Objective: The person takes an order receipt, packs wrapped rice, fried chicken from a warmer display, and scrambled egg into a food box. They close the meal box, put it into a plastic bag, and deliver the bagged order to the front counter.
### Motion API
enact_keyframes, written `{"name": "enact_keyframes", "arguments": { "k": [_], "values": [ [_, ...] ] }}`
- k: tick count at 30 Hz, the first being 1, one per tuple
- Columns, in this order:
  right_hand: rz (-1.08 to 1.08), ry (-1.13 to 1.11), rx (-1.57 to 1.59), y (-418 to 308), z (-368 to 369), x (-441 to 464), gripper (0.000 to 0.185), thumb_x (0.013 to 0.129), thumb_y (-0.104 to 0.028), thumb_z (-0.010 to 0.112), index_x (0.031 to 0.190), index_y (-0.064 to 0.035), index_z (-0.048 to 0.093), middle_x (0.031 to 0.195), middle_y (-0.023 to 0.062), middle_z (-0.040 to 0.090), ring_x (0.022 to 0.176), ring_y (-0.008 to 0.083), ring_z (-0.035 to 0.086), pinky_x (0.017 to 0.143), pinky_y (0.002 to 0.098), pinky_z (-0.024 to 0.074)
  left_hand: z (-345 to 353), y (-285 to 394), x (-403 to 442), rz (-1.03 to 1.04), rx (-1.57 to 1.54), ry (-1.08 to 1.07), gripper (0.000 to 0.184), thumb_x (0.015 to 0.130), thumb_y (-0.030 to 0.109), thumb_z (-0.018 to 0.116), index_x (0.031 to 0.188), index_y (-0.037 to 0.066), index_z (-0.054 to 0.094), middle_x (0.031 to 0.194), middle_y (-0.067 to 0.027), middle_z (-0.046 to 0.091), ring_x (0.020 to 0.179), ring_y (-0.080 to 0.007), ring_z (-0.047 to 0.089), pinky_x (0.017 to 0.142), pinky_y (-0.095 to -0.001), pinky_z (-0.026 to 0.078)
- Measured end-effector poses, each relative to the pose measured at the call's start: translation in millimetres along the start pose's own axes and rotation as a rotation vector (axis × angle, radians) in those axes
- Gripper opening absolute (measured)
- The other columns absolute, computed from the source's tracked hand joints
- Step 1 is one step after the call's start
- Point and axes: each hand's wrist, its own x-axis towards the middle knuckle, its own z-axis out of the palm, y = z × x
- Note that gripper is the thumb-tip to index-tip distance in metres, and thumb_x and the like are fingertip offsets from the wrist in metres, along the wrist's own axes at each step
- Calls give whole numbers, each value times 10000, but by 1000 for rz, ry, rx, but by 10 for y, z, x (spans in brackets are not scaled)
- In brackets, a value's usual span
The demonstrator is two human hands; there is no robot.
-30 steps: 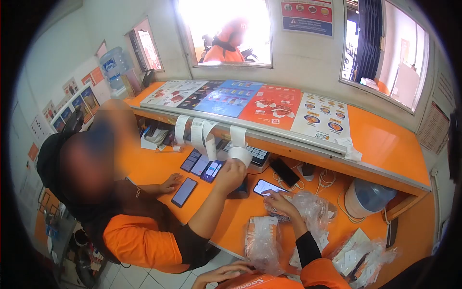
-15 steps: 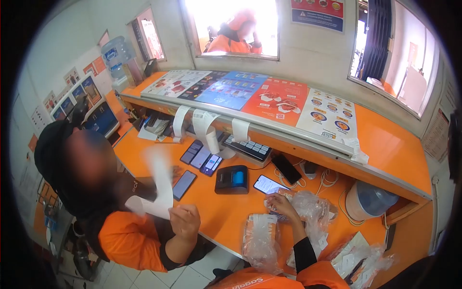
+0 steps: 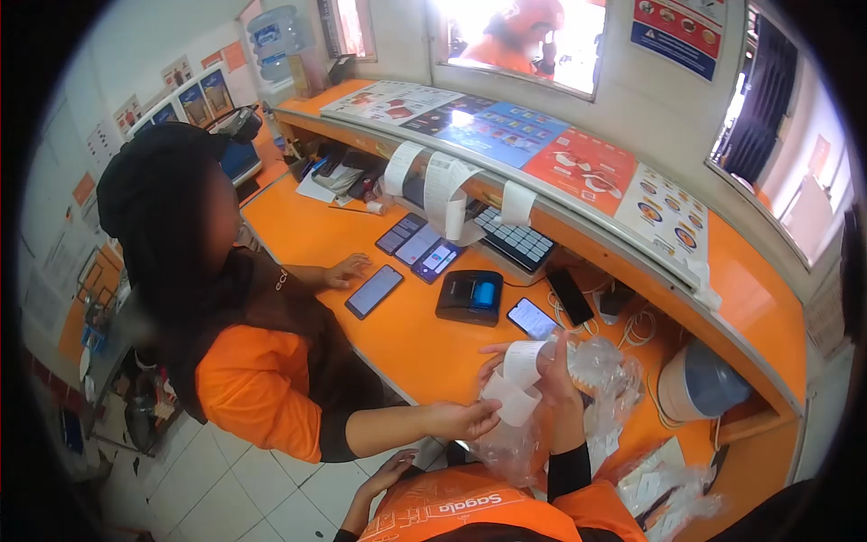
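Note:
My right hand (image 3: 557, 372) is closed around a curled white paper strip (image 3: 521, 361), its fingers reaching behind the paper. A co-worker's hand (image 3: 465, 420) pinches the strip's lower end from the left. Low in the view, my left hand (image 3: 391, 471) is beside my orange shirt, its fingers extended and nothing in them. A lit phone (image 3: 533, 319) lies just above my right hand, with a black receipt printer (image 3: 470, 296) to its left. Clear plastic packages (image 3: 610, 388) lie beside and partly behind my right forearm.
The co-worker (image 3: 262, 361) stands at the left, other hand (image 3: 348, 271) by a phone (image 3: 375, 291). Several phones, a keypad device (image 3: 513, 239) and hanging receipts (image 3: 444, 191) are near the shelf (image 3: 578, 212). A bucket (image 3: 700, 379) stands right. Another person (image 3: 515, 38) is outside the window.
The co-worker's hand has brought the paper strip from the left to my right hand, which has left the lit phone and taken hold of it. The view has shifted, and my left hand has reappeared.

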Motion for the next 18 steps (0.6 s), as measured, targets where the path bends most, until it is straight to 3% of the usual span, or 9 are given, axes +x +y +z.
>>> {"name": "enact_keyframes", "arguments": {
  "k": [3, 5, 6, 10, 12, 13, 15, 16, 18],
  "values": [
    [-57, 138, -71, -53, 206, -161, 740, 855, -632, 505, 1147, 45, 570, 938, 105, 655, 884, 175, 625, 774, 281, 499, -49, 199, -149, 95, 74, -164, 450, 997, 352, 416, 1353, 77, 419, 1309, -121, 463, 1248, -222, 413, 1056, -336, 309],
    [-162, 390, -679, -84, 341, -254, 453, 908, -387, 588, 1079, 32, 601, 870, 88, 661, 859, 171, 628, 772, 281, 499, -81, 520, -309, 167, 167, -303, 435, 1002, 325, 406, 1345, 58, 427, 1315, -135, 458, 1257, -232, 407, 1059, -332, 304],
    [-289, 487, -474, -105, 454, -277, 257, 916, -231, 597, 982, 17, 618, 820, 79, 655, 824, 181, 634, 758, 296, 506, -112, 730, -409, 200, 211, -361, 429, 1004, 315, 398, 1342, 52, 429, 1311, -136, 459, 1256, -234, 408, 1059, -331, 303],
    [-532, 823, -292, -345, 1039, -542, 243, 935, -255, 572, 894, -16, 593, 796, 85, 641, 805, 196, 640, 749, 331, 521, -258, 1500, -779, 487, 390, -611, 384, 1003, 248, 394, 1318, 33, 443, 1293, -148, 460, 1247, -248, 414, 1054, -338, 304],
    [-611, 855, -299, -276, 1294, -732, 259, 937, -274, 568, 894, -19, 583, 799, 90, 632, 808, 206, 637, 761, 348, 519, -227, 1800, -921, 674, 370, -732, 356, 985, 189, 424, 1300, 23, 450, 1271, -132, 460, 1234, -226, 418, 1045, -341, 310],
    [-668, 860, -300, -207, 1440, -848, 275, 939, -294, 564, 894, -23, 573, 801, 94, 622, 812, 217, 634, 773, 365, 516, -171, 1885, -966, 672, 382, -777, 356, 985, 189, 424, 1300, 23, 450, 1271, -132, 460, 1234, -226, 418, 1045, -341, 310],
    [-714, 962, -343, 37, 1857, -1007, 282, 946, -293, 548, 884, -18, 567, 787, 100, 609, 816, 227, 625, 789, 372, 507, 18, 1951, -1094, 702, -31, -731, 366, 953, 164, 486, 1285, 13, 459, 1263, -119, 441, 1236, -195, 400, 1034, -336, 312],
    [-697, 966, -354, 190, 2081, -1099, 286, 949, -293, 542, 878, -16, 566, 798, 105, 608, 827, 231, 619, 805, 375, 499, 127, 1927, -1124, 688, -19, -786, 366, 953, 164, 486, 1285, 13, 459, 1263, -119, 441, 1236, -195, 400, 1034, -336, 312],
    [-714, 981, -397, 536, 2477, -1242, 304, 957, -289, 523, 863, -3, 569, 829, 124, 603, 859, 242, 601, 845, 385, 475, 365, 1813, -1101, 738, -141, -646, 394, 918, 158, 559, 1275, 15, 472, 1180, -93, 496, 1153, -159, 462, 988, -312, 357]
  ]
}}
